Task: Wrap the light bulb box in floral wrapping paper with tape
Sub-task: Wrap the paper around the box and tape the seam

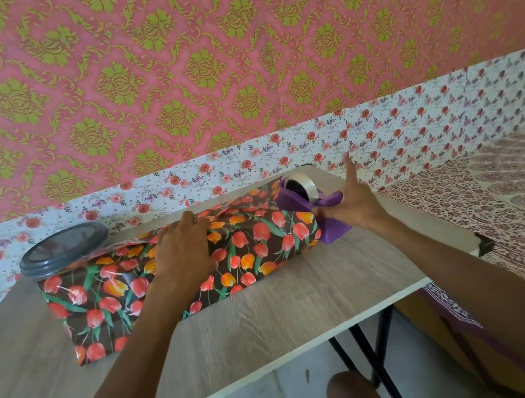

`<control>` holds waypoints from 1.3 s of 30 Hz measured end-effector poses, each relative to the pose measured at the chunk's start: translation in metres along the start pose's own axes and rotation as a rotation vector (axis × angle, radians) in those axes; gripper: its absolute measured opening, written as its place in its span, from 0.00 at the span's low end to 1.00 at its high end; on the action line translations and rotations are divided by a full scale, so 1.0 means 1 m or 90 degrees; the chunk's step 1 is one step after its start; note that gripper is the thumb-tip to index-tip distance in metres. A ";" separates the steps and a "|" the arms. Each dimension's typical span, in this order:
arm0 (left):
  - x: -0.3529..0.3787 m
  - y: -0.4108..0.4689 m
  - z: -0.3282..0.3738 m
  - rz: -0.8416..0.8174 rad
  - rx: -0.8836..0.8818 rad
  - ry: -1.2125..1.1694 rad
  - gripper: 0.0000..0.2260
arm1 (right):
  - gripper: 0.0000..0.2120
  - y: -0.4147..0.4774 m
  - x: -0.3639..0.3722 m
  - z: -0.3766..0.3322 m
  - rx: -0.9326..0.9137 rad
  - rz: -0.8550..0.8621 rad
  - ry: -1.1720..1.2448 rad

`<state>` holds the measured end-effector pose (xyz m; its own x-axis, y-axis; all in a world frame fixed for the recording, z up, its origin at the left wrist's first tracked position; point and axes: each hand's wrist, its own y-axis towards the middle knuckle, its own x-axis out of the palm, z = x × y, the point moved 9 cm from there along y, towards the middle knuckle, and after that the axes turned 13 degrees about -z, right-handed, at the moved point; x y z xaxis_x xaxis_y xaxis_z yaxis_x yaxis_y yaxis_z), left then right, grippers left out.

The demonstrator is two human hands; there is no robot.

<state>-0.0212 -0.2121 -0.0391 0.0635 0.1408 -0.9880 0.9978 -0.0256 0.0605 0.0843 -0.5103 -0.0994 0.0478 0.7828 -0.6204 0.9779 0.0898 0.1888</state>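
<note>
Pink wallpaper [229, 48] with green-gold damask medallions fills the far wall. Below it runs a white band [381, 130] printed with small red roses.

Table [291, 315]: pale wood-grain laminate, white edge, thin black legs. To its right, a bed cloth [513, 191] in a dense maroon-on-cream print.

Wrapped box [103, 295]: long rectangular block, lying flat on the table's far half. The long axis runs from near-left to far-right, one short end toward the near-left and the other touching the tape dispenser [292, 200]. Floral wrapping paper [260, 234]: glossy, dark brown ground, red and orange tulips with green leaves. It covers every face in view, and a loose fold stands up along the far top edge.

Left hand [183, 250]: palm down on the box's top, about mid-length. Its fingers reach to the far edge and press onto the paper fold there, flat rather than clenched.

Right hand [358, 207]: at the dispenser's right end, thumb pointing straight up. The fingers lie against the purple plastic. Cannot tell whether they pinch anything.

Dispenser: purple, smooth moulded plastic, wedge-shaped, carrying a roll of clear tape [304, 186].

Far-left, touching the box's far corner: a round grey container lid [64, 249], shiny, with a stepped rim.
</note>
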 end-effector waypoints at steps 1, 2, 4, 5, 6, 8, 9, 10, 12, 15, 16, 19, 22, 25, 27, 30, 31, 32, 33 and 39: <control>0.001 0.000 0.000 0.000 0.000 0.004 0.29 | 0.66 0.001 0.004 -0.003 -0.002 0.003 -0.048; 0.001 0.000 0.000 0.002 0.000 0.006 0.29 | 0.66 0.001 0.005 -0.006 0.000 0.012 -0.097; 0.001 0.000 0.000 0.005 0.001 0.004 0.29 | 0.65 -0.002 0.003 -0.010 0.022 0.041 -0.155; 0.001 0.000 0.000 0.006 0.003 0.003 0.30 | 0.65 -0.003 0.001 -0.010 0.035 0.055 -0.167; 0.001 0.000 0.000 0.007 0.003 0.002 0.29 | 0.66 -0.005 0.000 -0.011 0.046 0.067 -0.175; 0.002 0.000 -0.001 0.008 0.003 0.004 0.29 | 0.67 -0.010 -0.001 -0.015 0.062 0.086 -0.193; 0.003 0.001 -0.002 0.008 0.003 0.003 0.29 | 0.67 -0.012 0.000 -0.017 0.069 0.094 -0.202; 0.003 0.001 -0.002 0.009 0.003 -0.001 0.30 | 0.67 -0.015 0.000 -0.019 0.075 0.103 -0.209; 0.005 0.002 -0.003 0.009 0.007 -0.012 0.30 | 0.65 -0.021 0.001 -0.021 0.084 0.124 -0.210; 0.006 0.003 -0.005 0.015 0.010 -0.022 0.30 | 0.63 -0.025 0.003 -0.023 0.096 0.149 -0.205; 0.007 0.004 -0.005 0.016 0.010 -0.025 0.30 | 0.62 -0.024 0.004 -0.022 0.098 0.150 -0.205; 0.008 0.005 -0.006 0.023 0.010 -0.027 0.31 | 0.57 -0.021 0.007 -0.024 0.086 0.122 -0.208; 0.010 0.006 -0.007 0.031 0.007 -0.017 0.30 | 0.46 -0.020 0.000 -0.029 0.047 0.125 -0.213; 0.014 0.007 -0.009 0.035 0.008 -0.011 0.30 | 0.21 -0.025 -0.023 -0.052 -0.081 0.243 -0.204; 0.014 0.008 -0.010 0.038 0.011 -0.021 0.30 | 0.11 -0.029 -0.035 -0.070 -0.187 0.286 -0.156; 0.015 0.009 -0.012 0.036 0.008 -0.020 0.30 | 0.08 -0.029 -0.036 -0.093 -0.280 0.246 -0.099; 0.015 0.009 -0.012 0.036 0.005 -0.019 0.30 | 0.08 -0.029 -0.035 -0.098 -0.298 0.229 -0.085; 0.016 0.010 -0.012 0.035 0.002 -0.017 0.30 | 0.08 -0.030 -0.033 -0.104 -0.311 0.218 -0.071; 0.018 0.010 -0.011 0.035 0.000 -0.014 0.30 | 0.08 -0.031 -0.032 -0.107 -0.317 0.210 -0.056; 0.018 0.010 -0.016 0.040 0.000 -0.024 0.31 | 0.10 -0.039 -0.010 -0.138 -0.323 0.144 0.060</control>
<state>-0.0101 -0.1942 -0.0542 0.1256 0.1014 -0.9869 0.9919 -0.0335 0.1228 0.0177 -0.4368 0.0042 0.2041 0.8662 -0.4562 0.7242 0.1800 0.6657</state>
